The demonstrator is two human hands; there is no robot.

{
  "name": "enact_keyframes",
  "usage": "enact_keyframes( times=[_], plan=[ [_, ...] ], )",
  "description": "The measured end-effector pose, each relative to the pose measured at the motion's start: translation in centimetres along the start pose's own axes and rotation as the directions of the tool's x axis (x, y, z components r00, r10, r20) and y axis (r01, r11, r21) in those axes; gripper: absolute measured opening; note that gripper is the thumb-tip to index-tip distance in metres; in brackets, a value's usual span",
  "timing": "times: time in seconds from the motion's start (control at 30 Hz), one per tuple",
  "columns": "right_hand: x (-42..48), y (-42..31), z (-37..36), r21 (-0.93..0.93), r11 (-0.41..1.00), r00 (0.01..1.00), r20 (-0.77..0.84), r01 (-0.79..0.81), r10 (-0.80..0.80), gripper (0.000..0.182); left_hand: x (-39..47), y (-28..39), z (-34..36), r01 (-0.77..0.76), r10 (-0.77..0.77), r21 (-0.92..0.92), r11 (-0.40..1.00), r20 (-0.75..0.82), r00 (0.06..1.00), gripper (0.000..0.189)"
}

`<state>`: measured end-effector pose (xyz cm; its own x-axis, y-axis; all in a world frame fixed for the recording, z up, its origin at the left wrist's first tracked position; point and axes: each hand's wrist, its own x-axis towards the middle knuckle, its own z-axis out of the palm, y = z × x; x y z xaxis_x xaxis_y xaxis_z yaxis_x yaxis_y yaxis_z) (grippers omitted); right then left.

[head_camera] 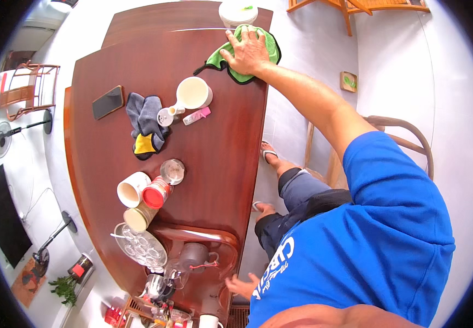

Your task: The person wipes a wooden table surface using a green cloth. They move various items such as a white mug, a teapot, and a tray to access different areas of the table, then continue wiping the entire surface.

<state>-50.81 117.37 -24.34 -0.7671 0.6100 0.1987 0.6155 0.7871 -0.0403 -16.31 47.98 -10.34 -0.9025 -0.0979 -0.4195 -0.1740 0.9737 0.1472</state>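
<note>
My right hand [248, 51] lies flat, fingers spread, on a green cloth with black edging [275, 49] at the far right corner of the dark red wooden table [216, 164]. A white lidded bucket [238, 14] stands just beyond the fingertips. My left hand [244, 285] hangs by the table's front edge, fingers apart and holding nothing. Closest to it is the raised wooden tray section [232, 246] with a dark mug [194, 256] and a glass pitcher [177, 274]. Nearer the right hand are a white cup [193, 93] and a pink-capped small item [196, 116].
A grey cloth with a yellow patch [144, 143] and a phone [108, 102] lie mid-table. Several containers, including a red-lidded can [156, 194], stand beside an oval tray of small glasses [140, 246]. A wooden chair [408, 135] is behind me.
</note>
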Motion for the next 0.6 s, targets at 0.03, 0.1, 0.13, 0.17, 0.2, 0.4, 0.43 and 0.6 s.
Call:
enact_keyframes(
  times=[0.03,0.1,0.13,0.17,0.2,0.4,0.43,0.6],
  plan=[
    [0.1,0.0,-0.1,0.036,0.999,0.999,-0.046,0.014,-0.012,0.074,0.0,0.9,0.3,-0.097,0.1,-0.088,0.991,0.03,0.995,0.057],
    [0.0,-0.1,-0.2,0.038,0.998,0.998,-0.038,0.049,-0.048,0.072,0.2,5.5,-0.6,-0.219,0.246,-0.233,0.948,0.092,0.965,0.039],
    [0.0,0.1,-0.3,0.053,0.996,0.995,-0.065,0.073,-0.07,0.073,0.7,9.5,-1.8,-0.252,0.297,-0.29,0.923,0.126,0.946,0.031],
    [-0.1,0.4,-0.2,0.064,0.994,0.995,-0.054,0.09,-0.086,0.074,1.3,13.6,-3.2,-0.278,0.349,-0.346,0.896,0.162,0.923,0.022],
    [-0.1,0.9,0.0,0.072,0.992,0.994,-0.045,0.104,-0.101,0.075,2.1,15.1,-2.7,-0.295,0.354,-0.353,0.888,0.115,0.928,0.02],
    [-0.5,2.3,0.0,0.018,0.985,0.985,-0.03,0.172,-0.172,0.078,10.4,26.7,0.1,-0.589,0.595,-0.441,0.677,-0.145,0.791,0.015],
    [-0.9,2.3,-0.1,0.043,0.985,0.986,-0.039,0.165,-0.163,0.077,12.4,28.3,0.8,-0.641,0.634,-0.422,0.641,-0.179,0.752,0.018],
    [1.5,3.0,-1.8,0.084,0.989,0.988,0.078,0.124,-0.13,0.071,21.4,35.9,4.7,-0.793,0.735,-0.086,0.603,-0.327,0.594,0.036]
  ],
)
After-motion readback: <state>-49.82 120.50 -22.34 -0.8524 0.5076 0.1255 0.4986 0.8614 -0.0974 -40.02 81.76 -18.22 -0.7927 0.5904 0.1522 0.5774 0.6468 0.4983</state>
